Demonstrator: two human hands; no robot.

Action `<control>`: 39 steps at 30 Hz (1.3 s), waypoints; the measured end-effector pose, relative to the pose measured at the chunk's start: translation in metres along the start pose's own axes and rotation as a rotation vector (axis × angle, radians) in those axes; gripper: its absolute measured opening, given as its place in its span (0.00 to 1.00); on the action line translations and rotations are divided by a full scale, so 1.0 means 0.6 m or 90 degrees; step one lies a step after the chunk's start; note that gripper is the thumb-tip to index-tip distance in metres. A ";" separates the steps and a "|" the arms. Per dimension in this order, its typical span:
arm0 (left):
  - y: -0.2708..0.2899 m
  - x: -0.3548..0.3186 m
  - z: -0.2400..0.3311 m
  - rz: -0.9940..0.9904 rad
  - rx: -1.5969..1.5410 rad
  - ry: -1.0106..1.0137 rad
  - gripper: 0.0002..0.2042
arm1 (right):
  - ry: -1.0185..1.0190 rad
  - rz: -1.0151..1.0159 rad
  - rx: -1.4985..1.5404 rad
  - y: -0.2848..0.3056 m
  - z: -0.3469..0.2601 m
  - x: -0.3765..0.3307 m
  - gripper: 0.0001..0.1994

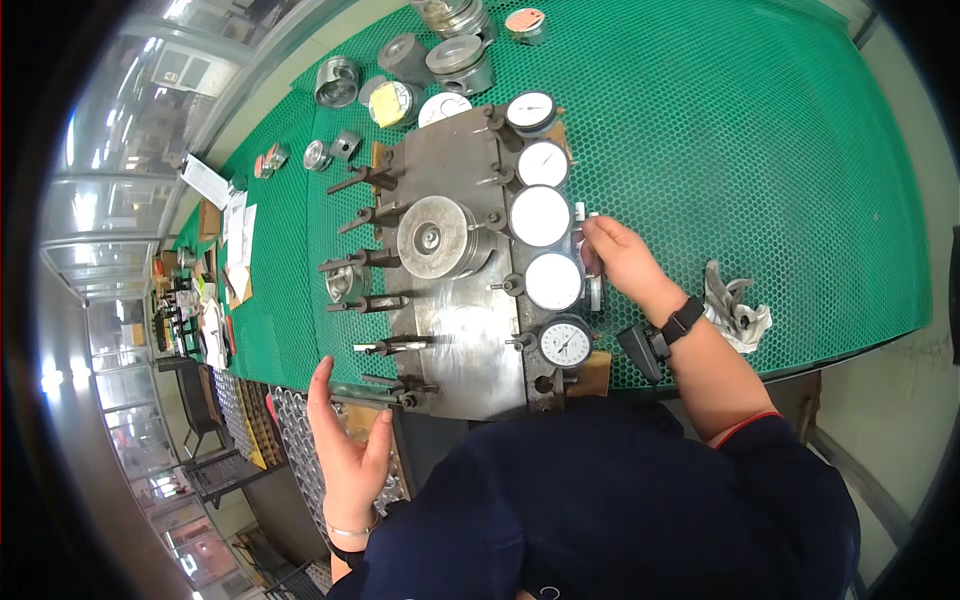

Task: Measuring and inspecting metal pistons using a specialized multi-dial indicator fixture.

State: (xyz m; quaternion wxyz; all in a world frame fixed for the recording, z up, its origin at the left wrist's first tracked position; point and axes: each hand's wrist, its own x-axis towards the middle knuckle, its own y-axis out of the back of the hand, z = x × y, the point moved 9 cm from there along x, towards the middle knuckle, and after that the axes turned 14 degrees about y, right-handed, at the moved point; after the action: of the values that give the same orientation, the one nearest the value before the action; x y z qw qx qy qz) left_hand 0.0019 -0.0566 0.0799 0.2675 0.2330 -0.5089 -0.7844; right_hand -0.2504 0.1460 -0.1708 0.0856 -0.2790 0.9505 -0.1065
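Note:
A metal piston (440, 240) stands on a flat steel gauge plate (465, 370), its round end facing up. Along the plate's right edge runs a row of round dial gauges, among them a white-faced dial (541, 216) and a nearer dial (565, 342) with a visible needle. My right hand (628, 262) is closed beside the middle dials, thumb and fingers pressed together; what they grip is mostly hidden. At the near left corner of the plate, my left hand (352, 455) is held with thumb and fingers spread, holding nothing, close to a greenish bar (362, 393).
Several pistons, including a lidded-looking one (460, 65), stand beyond the plate on the green mat (720, 130). A crumpled rag (738, 308) and a black device (643, 352) lie by my right forearm. Papers (240, 235) lie at left; a perforated rack (300, 425) sits below.

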 end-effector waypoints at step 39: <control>-0.021 0.011 -0.033 -0.011 -0.050 -0.027 0.35 | -0.069 -0.002 -0.281 -0.029 -0.046 -0.038 0.21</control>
State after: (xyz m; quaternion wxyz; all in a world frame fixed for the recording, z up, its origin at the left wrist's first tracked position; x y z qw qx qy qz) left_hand 0.0072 -0.0703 0.0602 0.2591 0.2100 -0.4810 -0.8108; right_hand -0.2284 0.1487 -0.1377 0.0731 -0.2977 0.9444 0.1191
